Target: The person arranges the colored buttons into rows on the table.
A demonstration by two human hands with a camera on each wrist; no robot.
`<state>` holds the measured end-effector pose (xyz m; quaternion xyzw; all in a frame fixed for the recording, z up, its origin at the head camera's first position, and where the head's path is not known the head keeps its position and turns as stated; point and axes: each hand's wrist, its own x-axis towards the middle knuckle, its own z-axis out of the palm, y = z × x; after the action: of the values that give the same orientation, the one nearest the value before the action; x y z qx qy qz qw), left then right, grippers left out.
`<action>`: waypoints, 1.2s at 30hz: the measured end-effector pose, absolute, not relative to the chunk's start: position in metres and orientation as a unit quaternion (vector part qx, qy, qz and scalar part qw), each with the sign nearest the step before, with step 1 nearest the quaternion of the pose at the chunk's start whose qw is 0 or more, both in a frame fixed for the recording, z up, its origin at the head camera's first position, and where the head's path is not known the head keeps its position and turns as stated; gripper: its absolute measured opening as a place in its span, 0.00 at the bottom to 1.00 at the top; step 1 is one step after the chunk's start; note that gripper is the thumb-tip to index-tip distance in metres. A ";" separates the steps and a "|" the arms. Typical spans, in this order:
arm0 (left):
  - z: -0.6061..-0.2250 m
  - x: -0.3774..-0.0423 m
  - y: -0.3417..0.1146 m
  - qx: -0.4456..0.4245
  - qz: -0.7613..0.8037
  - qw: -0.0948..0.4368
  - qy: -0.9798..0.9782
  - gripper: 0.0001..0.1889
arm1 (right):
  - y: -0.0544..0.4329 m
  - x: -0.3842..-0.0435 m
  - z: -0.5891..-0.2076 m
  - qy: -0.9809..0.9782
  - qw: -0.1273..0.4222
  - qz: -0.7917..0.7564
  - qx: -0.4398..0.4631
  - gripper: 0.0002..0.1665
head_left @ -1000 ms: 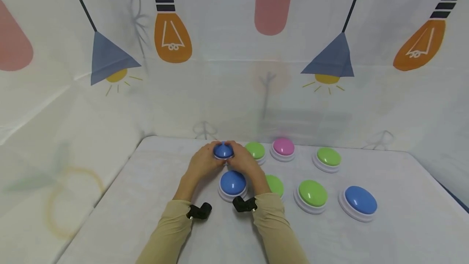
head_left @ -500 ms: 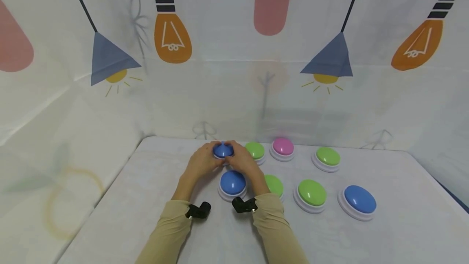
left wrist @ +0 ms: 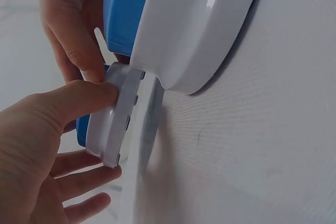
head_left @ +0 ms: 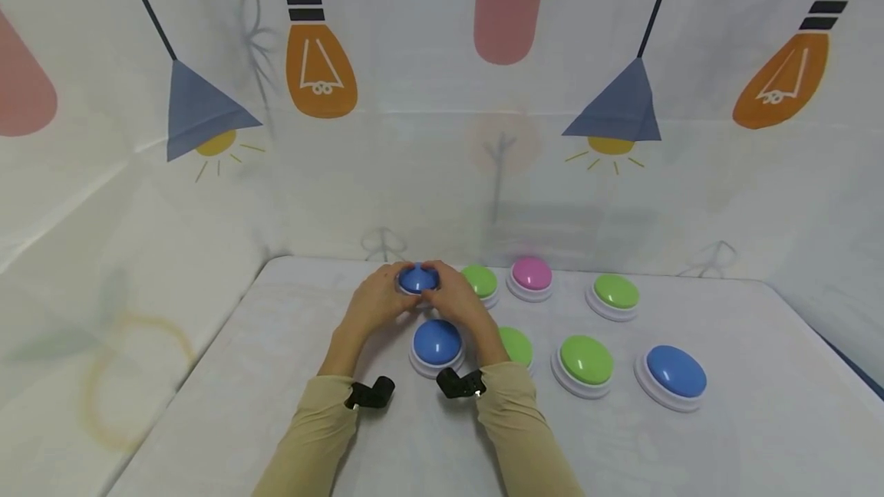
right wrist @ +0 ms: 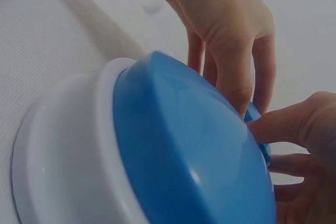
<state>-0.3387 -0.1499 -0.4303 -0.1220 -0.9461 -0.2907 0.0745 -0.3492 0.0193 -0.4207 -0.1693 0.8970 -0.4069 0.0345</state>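
Both hands hold a small blue dome push button with a white base [head_left: 418,280] near the table's back edge. My left hand [head_left: 376,299] grips its left side, my right hand [head_left: 452,294] its right side. In the left wrist view the button's white base [left wrist: 113,119] is tilted, its underside edge apart from the table, with the left thumb on the rim. Just in front of the hands, between the wrists, stands a larger blue push button [head_left: 437,343]; it fills much of the right wrist view, its blue dome [right wrist: 194,145] partly hiding the held one.
Green buttons [head_left: 585,360] stand to the right, one partly behind the right forearm. A pink button [head_left: 532,274] is at the back and another blue button [head_left: 671,373] at the far right. Behind the white table [head_left: 228,405] hangs a printed cloth [head_left: 414,167].
The head view has shifted slightly. Both hands keep hold of the small blue button at nearly the same spot; the other buttons have not moved on the table.
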 end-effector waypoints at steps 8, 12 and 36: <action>-0.422 -0.336 -0.156 -0.130 -0.303 0.088 -0.940 0.35 | 0.019 -0.348 -0.411 0.902 -0.001 -0.388 -0.192 0.31; -0.414 -0.334 -0.156 -0.139 -0.303 0.103 -0.937 0.36 | 0.022 -0.344 -0.401 0.901 -0.015 -0.387 -0.197 0.31; -0.404 -0.302 -0.136 -0.175 -0.326 0.140 -0.918 0.33 | 0.053 -0.306 -0.384 0.894 -0.019 -0.396 -0.207 0.31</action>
<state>-0.3023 -0.1361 -0.4039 -0.1755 -0.9183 -0.3261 0.1401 -0.3058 0.0535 -0.3838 -0.2075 0.8945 -0.3956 -0.0191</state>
